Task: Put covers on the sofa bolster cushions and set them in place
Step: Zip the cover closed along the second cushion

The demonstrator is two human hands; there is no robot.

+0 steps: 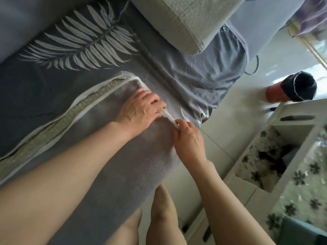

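A long bolster cushion [123, 161] in a grey cover lies across the sofa seat [35, 96], its end toward the seat's front edge. Pale green padding [58, 124] shows along the cover's open white-edged seam on the far side. My left hand [139, 110] rests on top of the cushion's end, fingers curled over the white seam edge [168, 115]. My right hand [189, 137] pinches that same white edge at the cushion's near corner. A second cushion [187, 23], bare and pale green, lies at the top on the sofa.
The sofa wears a grey cover with a white leaf print [85, 46]; loose grey fabric [208, 71] hangs off its front. To the right stand a white cabinet with floral panels [283, 156] and a red bin with a black bag [292, 89] on the pale floor.
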